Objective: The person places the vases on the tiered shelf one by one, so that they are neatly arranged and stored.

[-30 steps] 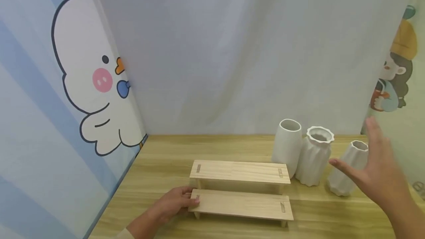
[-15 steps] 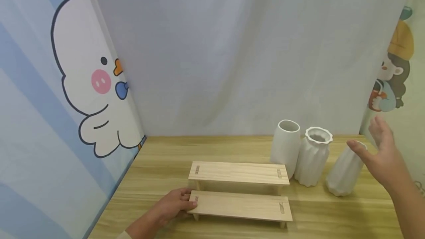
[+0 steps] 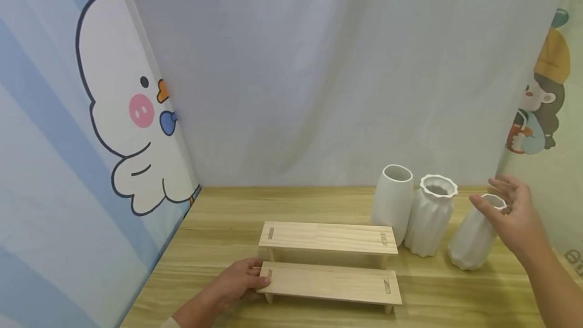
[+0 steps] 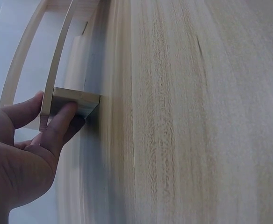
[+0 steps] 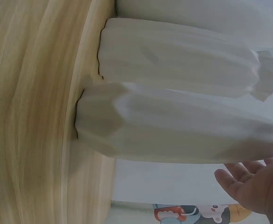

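Observation:
At the left end of a low wooden stand (image 3: pixel 330 283), my left hand (image 3: pixel 239 281) pinches the board, thumb on top. In the left wrist view, its fingers lie against the stand's leg (image 4: pixel 82 100) under the board. To the right, my right hand (image 3: pixel 519 221) is at the top of a white faceted vase (image 3: pixel 471 242), thumb on the near side and bent fingers behind the rim. The right wrist view has those fingers (image 5: pixel 241 179) loosely spread beside the vase's narrow top; whether the hidden thumb touches it I cannot tell. The vase stands upright.
Behind the front stand is a second wooden stand (image 3: pixel 328 237). A smooth white vase (image 3: pixel 392 201) and a ruffled-rim white vase (image 3: pixel 429 221) stand close together, left of the faceted one. Printed cloth (image 3: pixel 319 75) encloses the wood-grain table (image 3: pixel 227 206) at the back and sides.
My right hand has come down around the faceted vase's top, its fingers bending behind the rim. The left hand and the stands have stayed in place.

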`<move>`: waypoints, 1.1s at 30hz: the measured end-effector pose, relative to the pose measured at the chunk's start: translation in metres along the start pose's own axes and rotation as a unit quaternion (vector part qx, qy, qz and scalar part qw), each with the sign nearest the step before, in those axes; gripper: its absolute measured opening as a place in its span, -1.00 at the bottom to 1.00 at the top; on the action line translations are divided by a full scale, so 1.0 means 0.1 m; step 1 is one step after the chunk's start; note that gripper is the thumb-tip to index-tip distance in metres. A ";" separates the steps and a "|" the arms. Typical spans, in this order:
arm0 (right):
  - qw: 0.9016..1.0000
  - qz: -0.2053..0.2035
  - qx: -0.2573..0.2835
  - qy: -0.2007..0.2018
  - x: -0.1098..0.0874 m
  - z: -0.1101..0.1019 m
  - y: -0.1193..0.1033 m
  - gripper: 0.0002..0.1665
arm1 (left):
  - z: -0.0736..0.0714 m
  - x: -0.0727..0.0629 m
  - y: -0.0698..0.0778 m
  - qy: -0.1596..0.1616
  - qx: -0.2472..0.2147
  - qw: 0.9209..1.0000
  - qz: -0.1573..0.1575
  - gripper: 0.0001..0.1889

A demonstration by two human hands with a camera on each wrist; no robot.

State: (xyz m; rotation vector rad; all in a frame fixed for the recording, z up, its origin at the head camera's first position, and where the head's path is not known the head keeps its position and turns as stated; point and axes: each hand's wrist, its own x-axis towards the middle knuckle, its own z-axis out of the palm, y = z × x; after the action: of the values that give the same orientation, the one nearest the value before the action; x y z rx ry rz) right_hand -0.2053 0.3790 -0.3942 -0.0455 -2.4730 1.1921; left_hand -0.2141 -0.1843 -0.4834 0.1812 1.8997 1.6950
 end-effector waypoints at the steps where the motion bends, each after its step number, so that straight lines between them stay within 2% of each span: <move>1: 1.000 0.003 -0.007 0.003 0.00 0.01 0.01 -0.02 | 0.00 0.00 0.00 0.000 0.000 1.000 0.001 -0.28; 13: 0.999 0.030 -0.008 0.011 0.02 0.06 0.11 -0.26 | -0.01 0.00 0.00 -0.003 0.003 1.000 0.000 -0.30; 19: 0.998 0.045 0.026 0.019 0.01 0.09 0.12 -0.53 | 0.00 0.00 0.00 -0.002 0.007 1.000 0.002 -0.30; 24: 0.997 0.058 0.039 0.032 0.00 0.14 0.14 -0.55 | -0.01 0.02 -0.01 -0.004 0.003 1.000 0.001 -0.30; 29: 0.995 0.052 0.075 0.039 0.01 0.19 0.14 -0.69 | -0.01 0.02 -0.03 -0.004 0.000 1.000 0.001 -0.29; 33: 0.993 0.063 0.086 0.044 0.02 0.20 0.13 -0.78 | -0.02 0.02 -0.03 -0.002 0.002 1.000 0.000 -0.28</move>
State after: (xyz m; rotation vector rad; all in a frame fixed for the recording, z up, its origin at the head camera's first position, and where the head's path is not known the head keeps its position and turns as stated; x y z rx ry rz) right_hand -0.2163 0.3731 -0.4149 -0.2047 -2.3116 1.4189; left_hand -0.2160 -0.1853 -0.4867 0.1850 1.8997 1.6906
